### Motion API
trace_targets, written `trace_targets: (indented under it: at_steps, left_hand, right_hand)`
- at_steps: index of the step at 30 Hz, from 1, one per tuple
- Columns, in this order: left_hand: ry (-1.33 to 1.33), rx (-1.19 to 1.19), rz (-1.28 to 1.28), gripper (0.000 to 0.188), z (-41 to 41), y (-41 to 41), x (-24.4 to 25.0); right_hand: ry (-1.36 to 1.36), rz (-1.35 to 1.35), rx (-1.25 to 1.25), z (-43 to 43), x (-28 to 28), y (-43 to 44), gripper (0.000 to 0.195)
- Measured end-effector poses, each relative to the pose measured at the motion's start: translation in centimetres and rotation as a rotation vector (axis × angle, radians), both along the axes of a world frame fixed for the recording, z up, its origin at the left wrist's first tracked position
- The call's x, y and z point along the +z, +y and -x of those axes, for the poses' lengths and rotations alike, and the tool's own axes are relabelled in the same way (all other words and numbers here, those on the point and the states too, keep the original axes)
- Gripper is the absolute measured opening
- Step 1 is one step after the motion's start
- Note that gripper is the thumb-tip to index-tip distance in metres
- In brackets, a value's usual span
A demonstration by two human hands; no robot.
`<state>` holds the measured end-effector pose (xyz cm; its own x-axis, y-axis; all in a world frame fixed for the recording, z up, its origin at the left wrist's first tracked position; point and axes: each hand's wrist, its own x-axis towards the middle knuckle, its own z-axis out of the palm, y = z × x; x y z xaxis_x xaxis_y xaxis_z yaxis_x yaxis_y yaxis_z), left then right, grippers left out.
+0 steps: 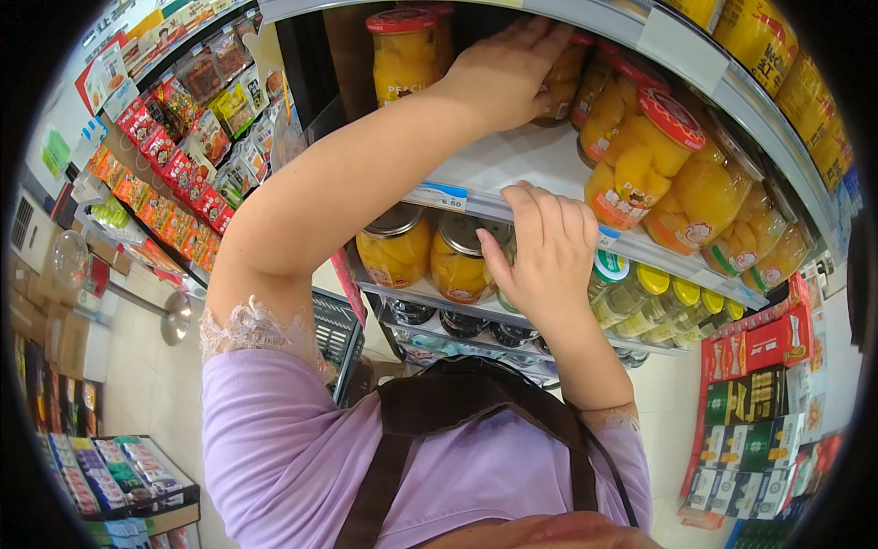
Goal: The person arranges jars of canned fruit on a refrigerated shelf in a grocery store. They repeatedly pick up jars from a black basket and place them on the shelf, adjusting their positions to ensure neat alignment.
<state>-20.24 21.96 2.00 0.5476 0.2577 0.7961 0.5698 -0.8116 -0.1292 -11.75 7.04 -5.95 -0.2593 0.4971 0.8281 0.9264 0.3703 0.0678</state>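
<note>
My left hand [511,72] reaches deep into the upper shelf [507,161], with its fingers against a red-lidded glass jar of yellow fruit [566,72]. They partly hide the jar, and whether they grip it is unclear. My right hand [549,254] lies over the shelf's front price rail [490,202], thumb spread from the fingers, holding nothing. Close to it on the right stands a peach jar [627,175] with a red patterned lid. Another peach jar [405,58] stands left of my left hand. Below my right thumb is a metal-lidded fruit jar [463,264], partly covered.
Fruit jars [744,226] line the right of the shelf, yellow-lidded jars [648,291] below. Yellow cans [761,48] stand above. Hanging snack packets [168,165] are at left. A dark plastic basket [336,336] is beyond my left elbow. Stacked cartons [748,432] stand at right.
</note>
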Motion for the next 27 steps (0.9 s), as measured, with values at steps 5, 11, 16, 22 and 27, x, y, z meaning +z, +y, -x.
trace_targets:
  at_steps: [5,11,16,22,27]
  left_hand:
    - [-0.004,-0.02,-0.02,0.07,-0.18,0.54,-0.41]
    - [-0.013,-0.015,-0.029,0.069,-0.14,0.44,-0.39]
    - [-0.008,-0.008,-0.015,0.069,-0.09,0.35,-0.34]
    - [0.025,0.035,0.007,0.07,0.11,0.14,-0.12]
    - [0.03,0.008,0.004,0.071,0.06,0.05,0.06]
  right_hand:
    - [-0.004,0.004,-0.004,-0.05,-0.01,-0.03,0.046]
    - [-0.002,0.025,0.009,-0.11,-0.03,-0.04,0.043]
    - [0.0,0.014,0.008,-0.11,-0.19,0.09,0.044]
    - [0.002,0.022,0.003,0.03,-0.19,0.12,0.044]
    - [-0.006,0.004,-0.007,0.07,-0.32,0.07,0.044]
